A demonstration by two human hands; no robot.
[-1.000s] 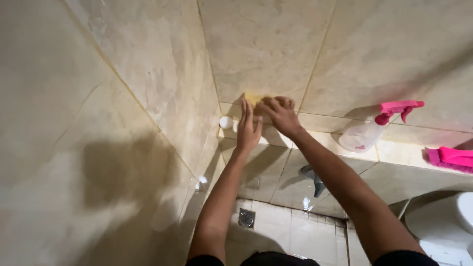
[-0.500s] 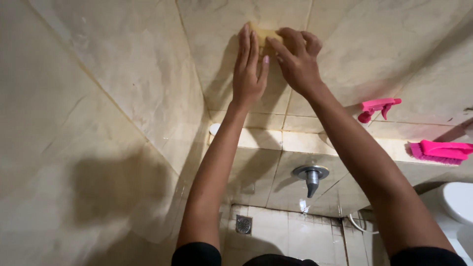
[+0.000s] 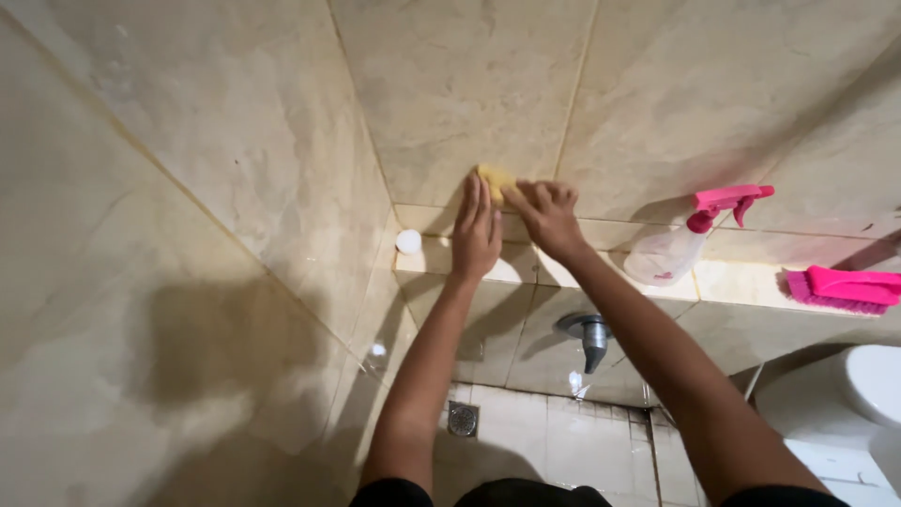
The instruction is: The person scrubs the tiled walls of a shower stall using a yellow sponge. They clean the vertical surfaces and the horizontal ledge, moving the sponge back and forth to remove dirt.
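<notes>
While both arms reach up and away from the camera, a dark garment edge shows at the bottom and, below the arms, a tiled floor with a small square drain. Farther out, a metal tap juts from the wall under a narrow tiled ledge. On that ledge sit a small white round object, a clear spray bottle with a pink trigger and, at the far right, a pink scrub brush; a white toilet edge shows beneath it. At the ledge, the left hand lies flat, fingers straight and together, against the beige wall tile. Just beside it, the right hand is curled around a yellow sponge, pressing it to the tile just above the ledge. This looks like wall scrubbing mid-stroke; carrying on calls for steady pressure and an even sweep across the tile.
</notes>
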